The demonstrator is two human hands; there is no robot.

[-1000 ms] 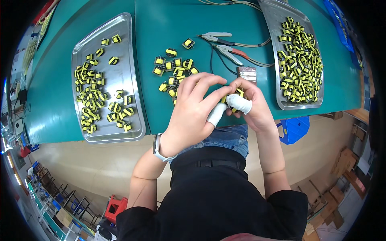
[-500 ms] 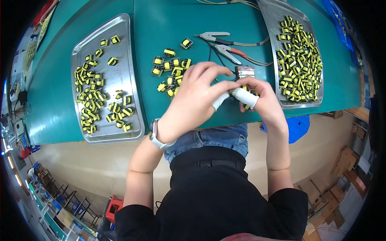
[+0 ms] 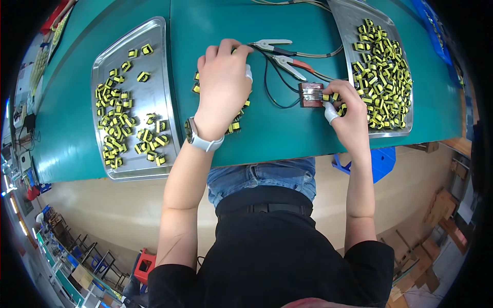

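Observation:
My left hand (image 3: 224, 77) reaches over the loose small yellow-and-black transformers (image 3: 236, 126) on the bench, hiding most of them. Its thumb and fingers close around one transformer (image 3: 234, 51), of which only a sliver shows. My right hand (image 3: 350, 115) pinches another transformer (image 3: 326, 97) against the right side of a small reddish-brown test block (image 3: 307, 103) with metal contacts. More yellow parts (image 3: 342, 109) show beneath its curled fingers. White wraps cover a digit of each hand. Dark leads (image 3: 267, 84) run from the block toward two clips.
A metal tray (image 3: 172, 138) of transformers lies left; a fuller metal tray (image 3: 351, 56) stands right. A grey clip (image 3: 275, 42) and a red-and-grey clip (image 3: 290, 66) with cables lie behind the block. The green bench (image 3: 287, 146) ends before my waist.
My hands have parted. The left moved left and away from me to the loose transformers; the right moved slightly right, holding a transformer at the now uncovered block.

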